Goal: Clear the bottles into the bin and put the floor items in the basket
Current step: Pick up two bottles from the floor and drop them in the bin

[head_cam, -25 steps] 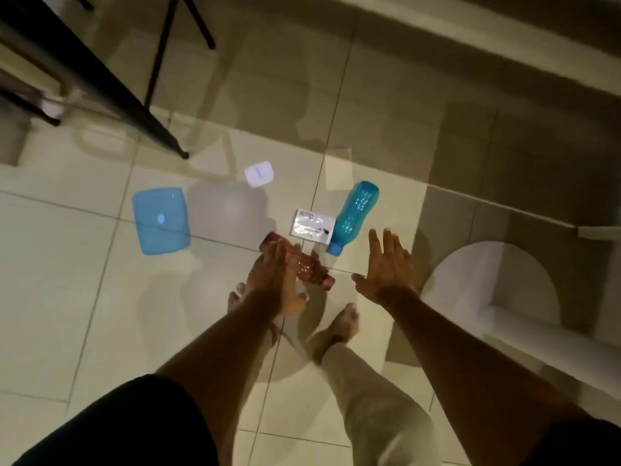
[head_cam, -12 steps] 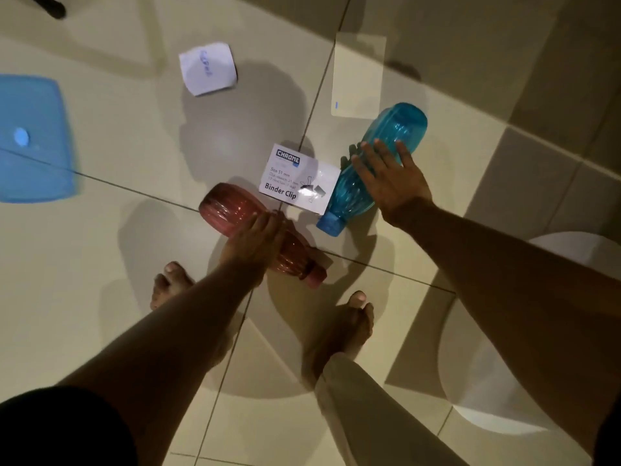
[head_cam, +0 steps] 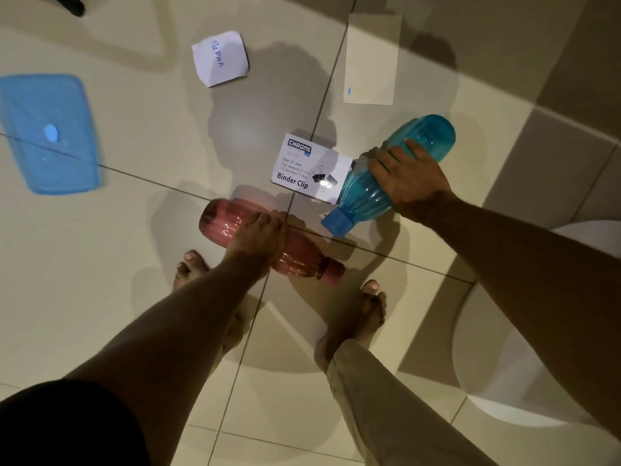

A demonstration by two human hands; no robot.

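left hand point(head_cam: 260, 234) wraps the pink bottle point(head_cam: 268, 243) lying on the floor tiles point(head_cam: 134, 264) just ahead of the bare feet; right hand point(head_cam: 408, 178) grips the teal bottle point(head_cam: 393, 169), whose side touches the binder clip box point(head_cam: 311, 168). open tile lies between these and the blue lid point(head_cam: 47, 132), paper note point(head_cam: 220, 58) and card point(head_cam: 371, 58). a white rounded object point(head_cam: 524, 381) is cut off at right and unidentifiable.

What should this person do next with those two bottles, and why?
Probably lift both off the floor. The left hand already grips the red bottle, and the right hand grips the blue bottle; both bottles lie on the tiles, so raising them comes before any carrying.
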